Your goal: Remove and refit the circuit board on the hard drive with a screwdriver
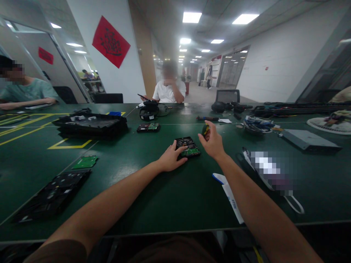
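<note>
A hard drive (189,147) with a green circuit board lies on the green table in front of me. My left hand (172,157) grips its near left side, thumb and fingers spread over the edge and top. Just right of the drive, my right hand (213,142) is raised, its fingers closed around a dark tool handle with yellow marks (205,130). The fingers hide most of that tool, and I cannot make out its tip. Behind the drive, to the left, sits another small drive with a green board (148,127).
Black plastic trays (90,126), a loose green circuit board (85,162) and a dark drive casing (53,195) lie left. On the right are a white-and-blue strip (231,201), a grey metal box (311,140) and a screwdriver (207,118). A person (170,89) sits opposite.
</note>
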The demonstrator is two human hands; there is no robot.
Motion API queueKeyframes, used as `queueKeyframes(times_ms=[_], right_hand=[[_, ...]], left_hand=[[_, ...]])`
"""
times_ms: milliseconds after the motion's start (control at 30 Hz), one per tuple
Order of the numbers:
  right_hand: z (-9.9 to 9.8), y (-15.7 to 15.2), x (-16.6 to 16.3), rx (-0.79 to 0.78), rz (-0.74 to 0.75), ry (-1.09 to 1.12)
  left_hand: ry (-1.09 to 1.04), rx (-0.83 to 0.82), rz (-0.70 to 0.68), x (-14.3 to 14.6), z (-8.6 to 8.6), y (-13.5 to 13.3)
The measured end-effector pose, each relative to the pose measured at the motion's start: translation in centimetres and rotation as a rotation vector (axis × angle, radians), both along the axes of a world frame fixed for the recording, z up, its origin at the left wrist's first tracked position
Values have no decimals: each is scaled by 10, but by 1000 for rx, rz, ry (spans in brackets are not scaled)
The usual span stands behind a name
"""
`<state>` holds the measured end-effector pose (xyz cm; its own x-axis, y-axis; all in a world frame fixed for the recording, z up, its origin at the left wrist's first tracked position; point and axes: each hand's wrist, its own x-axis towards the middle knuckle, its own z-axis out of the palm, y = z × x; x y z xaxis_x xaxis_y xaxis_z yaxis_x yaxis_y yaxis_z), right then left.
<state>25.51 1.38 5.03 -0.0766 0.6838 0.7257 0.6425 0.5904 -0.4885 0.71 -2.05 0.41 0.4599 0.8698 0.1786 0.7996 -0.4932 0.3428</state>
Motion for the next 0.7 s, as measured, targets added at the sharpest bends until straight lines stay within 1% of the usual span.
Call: queueKeyframes(times_ms=[700], right_hand=[[2, -1, -1, -12, -4, -23]], left_hand=[[-5, 7, 3, 1, -1, 0]])
